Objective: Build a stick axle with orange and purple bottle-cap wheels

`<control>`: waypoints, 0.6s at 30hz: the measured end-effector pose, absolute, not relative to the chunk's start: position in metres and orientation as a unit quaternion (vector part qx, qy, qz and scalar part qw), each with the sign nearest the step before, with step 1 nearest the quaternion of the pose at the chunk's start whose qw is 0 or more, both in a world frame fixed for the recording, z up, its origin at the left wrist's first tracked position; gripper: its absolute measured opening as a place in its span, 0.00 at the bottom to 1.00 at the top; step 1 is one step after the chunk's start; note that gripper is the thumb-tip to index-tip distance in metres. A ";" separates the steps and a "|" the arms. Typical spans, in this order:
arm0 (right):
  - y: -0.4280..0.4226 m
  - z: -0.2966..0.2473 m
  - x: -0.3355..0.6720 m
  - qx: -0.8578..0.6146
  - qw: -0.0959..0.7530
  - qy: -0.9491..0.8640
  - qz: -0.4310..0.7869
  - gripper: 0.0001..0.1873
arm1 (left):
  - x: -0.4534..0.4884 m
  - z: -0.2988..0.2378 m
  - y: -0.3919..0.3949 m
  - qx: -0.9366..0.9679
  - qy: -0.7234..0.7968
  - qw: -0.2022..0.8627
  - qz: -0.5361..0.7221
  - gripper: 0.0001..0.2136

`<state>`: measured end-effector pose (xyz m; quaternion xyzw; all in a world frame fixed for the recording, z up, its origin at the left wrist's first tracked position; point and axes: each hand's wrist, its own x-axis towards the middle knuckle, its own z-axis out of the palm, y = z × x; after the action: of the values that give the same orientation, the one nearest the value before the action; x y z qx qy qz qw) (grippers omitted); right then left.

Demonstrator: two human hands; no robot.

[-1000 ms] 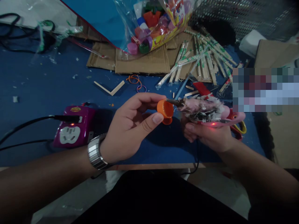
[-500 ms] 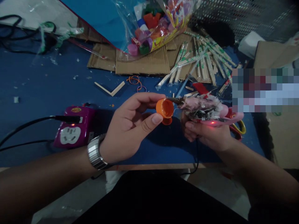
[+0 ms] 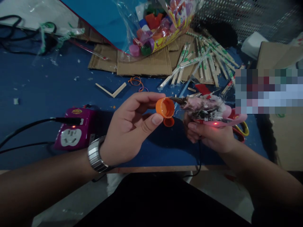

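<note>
Between the thumb and fingers of my left hand [image 3: 132, 129] is an orange bottle cap [image 3: 165, 107], its hollow side turned toward me and to the right. Just below it, a second orange cap [image 3: 169, 122] shows on the table side; whether the two touch I cannot tell. My right hand [image 3: 210, 135] grips a pink hot glue gun [image 3: 205, 107], crusted with dried glue and with a small red light lit. Its dark nozzle points left and reaches the upper right rim of the held cap.
A purple power adapter [image 3: 74, 129] with plugged cords sits at left. Behind my hands lie a V of snapped sticks [image 3: 112, 91], orange and purple bands [image 3: 138, 82], wrapped chopsticks [image 3: 201, 63], cardboard [image 3: 144, 63] and a bag of colourful caps [image 3: 161, 26].
My left hand has shifted slightly left with the orange cap, which has turned a little. The glue gun's nozzle remains by the cap's rim; my right hand has hardly moved.
</note>
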<state>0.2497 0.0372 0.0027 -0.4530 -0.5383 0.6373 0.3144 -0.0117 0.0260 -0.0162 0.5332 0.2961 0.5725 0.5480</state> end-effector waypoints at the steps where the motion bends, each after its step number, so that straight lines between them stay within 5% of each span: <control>1: 0.037 0.002 0.250 -0.443 0.310 -0.535 0.650 0.23 | -0.012 -0.016 0.026 0.532 0.300 0.547 0.573 0.16; 18: 0.039 0.004 0.241 -0.417 0.379 -0.471 0.679 0.20 | -0.010 -0.015 0.027 0.503 0.322 0.539 0.593 0.16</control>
<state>0.2414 0.0392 0.0038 -0.4165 -0.4715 0.6787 0.3789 -0.0100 0.0274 -0.0152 0.5034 0.3215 0.5934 0.5395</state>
